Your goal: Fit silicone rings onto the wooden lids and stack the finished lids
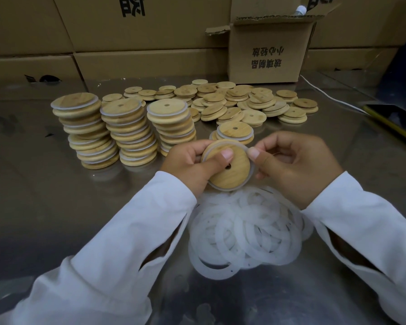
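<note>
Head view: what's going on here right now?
A person's left hand holds a wooden lid while the right hand pinches a silicone ring partly around its rim. Three tall stacks of ringed lids stand to the left, a short stack just behind the hands. Farther back lie bare lids; loose rings below the hands.

3 lid stacks (127,130) left, loose lids (244,102) behind, ring pile (244,231) front, boxes (265,52) at back.

Reflective metal tabletop (56,195). Stacked cardboard boxes (138,24) line the back. Open printed carton (267,55) stands at right. Light dim.
</note>
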Available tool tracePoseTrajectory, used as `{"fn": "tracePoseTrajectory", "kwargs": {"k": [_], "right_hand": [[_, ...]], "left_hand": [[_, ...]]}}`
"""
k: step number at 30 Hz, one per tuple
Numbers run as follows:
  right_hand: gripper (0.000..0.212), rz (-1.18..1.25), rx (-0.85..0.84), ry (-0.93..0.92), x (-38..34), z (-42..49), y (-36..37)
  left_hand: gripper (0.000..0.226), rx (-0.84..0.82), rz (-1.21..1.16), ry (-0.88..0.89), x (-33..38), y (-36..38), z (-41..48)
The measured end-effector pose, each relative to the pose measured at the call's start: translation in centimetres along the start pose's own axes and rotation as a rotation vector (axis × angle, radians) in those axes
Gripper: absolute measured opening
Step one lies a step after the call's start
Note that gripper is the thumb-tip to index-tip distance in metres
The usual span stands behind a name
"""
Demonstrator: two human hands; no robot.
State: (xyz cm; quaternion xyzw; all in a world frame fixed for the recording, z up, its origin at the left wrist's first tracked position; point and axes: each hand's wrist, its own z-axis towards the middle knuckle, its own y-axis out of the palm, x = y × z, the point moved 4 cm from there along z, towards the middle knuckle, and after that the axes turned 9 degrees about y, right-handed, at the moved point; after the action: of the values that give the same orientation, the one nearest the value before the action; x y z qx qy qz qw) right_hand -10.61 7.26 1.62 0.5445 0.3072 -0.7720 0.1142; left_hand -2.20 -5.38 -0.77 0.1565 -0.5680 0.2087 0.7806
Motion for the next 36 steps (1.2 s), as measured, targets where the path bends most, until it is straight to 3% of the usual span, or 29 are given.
{"fn": "tracePoseTrajectory", "kwargs": {"k": [5, 12, 16, 20, 25, 28, 36], "right_hand": [[0.012, 0.065, -0.016, 0.023, 0.2, -0.1, 0.1], [0.016, 0.049, -0.023, 0.003, 0.3, -0.1, 0.2], [0.015, 0.077, -0.048, -0.001, 0.2, 0.0, 0.1], [0.013, 0.099, -0.053, -0.004, 0.0, 0.0, 0.0], [0.002, 0.182, -0.025, 0.080, 0.6, 0.2, 0.2], [0.009, 0.174, -0.087, 0.129, 0.9, 0.1, 0.8], [0.005, 0.166, -0.144, 0.188, 1.1, 0.0, 0.9]], "left_hand": [[0.008, 0.090, -0.029, -0.002, 0.0, -0.2, 0.0], [0.007, 0.066, -0.030, -0.003, 0.1, -0.1, 0.0], [0.023, 0.023, -0.023, 0.036, 0.3, 0.0, -0.1], [0.024, 0.034, -0.030, 0.051, 0.3, 0.1, -0.1], [0.015, 0.047, -0.046, 0.037, 0.1, 0.1, -0.1], [0.010, 0.051, -0.030, 0.030, 0.0, 0.0, 0.0], [0.015, 0.010, 0.021, -0.008, 0.0, 0.6, -0.2]]}}
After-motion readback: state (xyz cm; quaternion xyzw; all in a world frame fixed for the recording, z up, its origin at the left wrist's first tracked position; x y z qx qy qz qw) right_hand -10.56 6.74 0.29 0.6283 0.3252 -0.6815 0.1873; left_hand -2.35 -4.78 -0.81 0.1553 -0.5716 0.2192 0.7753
